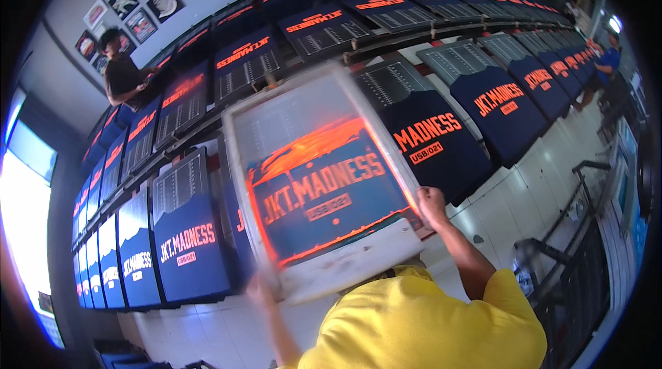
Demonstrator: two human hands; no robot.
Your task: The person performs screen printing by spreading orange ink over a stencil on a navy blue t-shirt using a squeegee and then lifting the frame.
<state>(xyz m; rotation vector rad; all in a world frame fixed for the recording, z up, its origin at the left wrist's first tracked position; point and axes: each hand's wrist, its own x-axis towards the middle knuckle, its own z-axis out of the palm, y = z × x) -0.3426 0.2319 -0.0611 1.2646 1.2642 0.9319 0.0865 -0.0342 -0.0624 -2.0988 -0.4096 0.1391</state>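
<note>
A screen-printing frame (pixel 352 269) with a pale border is tilted between my two hands, over the near row of boards. Its see-through mesh (pixel 276 121) carries smeared bright orange ink (pixel 310 145) and block lettering. My right hand (pixel 432 206) is closed on the frame's right side, close to its near corner. At the near left corner, my left hand (pixel 262 292) grips the frame, blurred by motion, with its fingers hard to make out. Just right of the frame lies a dark navy printed shirt panel (pixel 434 152) on a board; another printed panel (pixel 189 238) lies to the left.
Long rows of boards with navy fabric and orange prints (pixel 500 100) curve away on both sides. A rail (pixel 186 127) runs between rows. One person (pixel 124 76) stands far left, another (pixel 608 58) far right. Black metal racks (pixel 552 252) stand at right on the tiled floor (pixel 510 196).
</note>
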